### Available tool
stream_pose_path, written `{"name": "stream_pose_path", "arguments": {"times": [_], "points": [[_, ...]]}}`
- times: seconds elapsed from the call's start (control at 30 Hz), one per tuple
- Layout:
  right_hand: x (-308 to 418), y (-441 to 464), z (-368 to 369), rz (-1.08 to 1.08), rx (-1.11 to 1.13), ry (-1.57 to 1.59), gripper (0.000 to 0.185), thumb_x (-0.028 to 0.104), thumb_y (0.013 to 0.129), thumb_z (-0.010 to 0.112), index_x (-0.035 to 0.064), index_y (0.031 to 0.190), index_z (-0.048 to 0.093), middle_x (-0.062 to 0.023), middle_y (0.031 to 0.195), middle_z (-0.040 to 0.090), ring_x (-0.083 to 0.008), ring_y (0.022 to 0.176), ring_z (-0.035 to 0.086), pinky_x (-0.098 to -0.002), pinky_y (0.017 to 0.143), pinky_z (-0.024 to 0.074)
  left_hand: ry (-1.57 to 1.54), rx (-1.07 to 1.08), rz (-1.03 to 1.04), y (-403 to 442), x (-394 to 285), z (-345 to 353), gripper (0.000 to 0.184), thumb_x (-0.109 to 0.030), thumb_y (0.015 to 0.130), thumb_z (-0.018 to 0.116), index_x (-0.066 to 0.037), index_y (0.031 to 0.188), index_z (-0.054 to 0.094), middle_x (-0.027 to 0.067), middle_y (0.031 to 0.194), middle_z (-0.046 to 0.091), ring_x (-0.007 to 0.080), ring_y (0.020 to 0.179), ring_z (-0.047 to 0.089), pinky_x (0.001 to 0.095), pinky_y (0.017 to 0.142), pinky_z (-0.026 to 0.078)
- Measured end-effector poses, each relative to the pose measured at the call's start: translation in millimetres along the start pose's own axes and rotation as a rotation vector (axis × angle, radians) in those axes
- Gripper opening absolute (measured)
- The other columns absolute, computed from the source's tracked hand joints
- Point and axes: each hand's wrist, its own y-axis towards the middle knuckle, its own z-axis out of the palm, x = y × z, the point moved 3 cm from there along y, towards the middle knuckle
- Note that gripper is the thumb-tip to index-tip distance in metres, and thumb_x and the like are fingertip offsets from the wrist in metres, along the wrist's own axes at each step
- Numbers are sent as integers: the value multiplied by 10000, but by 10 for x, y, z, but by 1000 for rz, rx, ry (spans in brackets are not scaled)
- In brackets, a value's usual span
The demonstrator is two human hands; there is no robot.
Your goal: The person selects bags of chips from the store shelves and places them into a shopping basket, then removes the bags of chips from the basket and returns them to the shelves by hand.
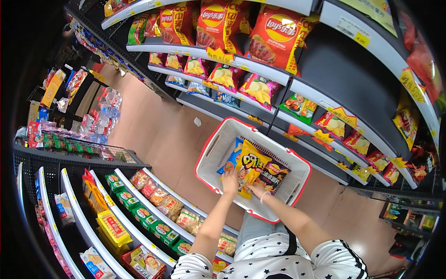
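Note:
A white basket with a red rim (pixel 301 195) is in front of the person's body. Inside it lie a yellow snack bag (pixel 253 160), a blue bag (pixel 233 156) to its left and a dark bag (pixel 275 176) to its right. My left hand (pixel 229 180) is at the lower left of the yellow bag, by the blue one, its fingers closed on the yellow bag's edge. My right hand (pixel 257 189) pinches the yellow bag's lower right part. Both hands are inside the basket, and some fingertips are hard to make out.
Shelves with red chip bags (pixel 274 37) and smaller snack bags (pixel 260 89) curve across the top and right. A lower-left shelf holds green boxes (pixel 162 230) and a yellow package (pixel 113 228). Bottled water (pixel 109 111) stands beyond the tiled floor (pixel 153 135).

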Motion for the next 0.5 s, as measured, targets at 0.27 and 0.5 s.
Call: {"name": "stream_pose_path", "arguments": {"times": [0.27, 0.5], "points": [[250, -740, -601, -329, -63, 91, 619, 412, 789, 627, -22, 1193, 453, -157, 1072, 573, -218, 998, 553, -298, 860, 428, 20, -146, 87, -362, -768, -878, 101, -56, 706, 533, -65, 803, 560, 95, 763, 562, 279, 777, 539, 404, 697, 395], [533, -2216, -1694, -593, -86, 351, 859, 277, 747, 716, 2, 1371, 193, -132, 1301, 388, -204, 1207, 371, -335, 1001, 317, -215, -606, 457, -769, -2008, -1543, 196, 18, 710, 610, -58, 884, 562, 98, 897, 623, 238, 750, 583, 366, 640, 402]]}}
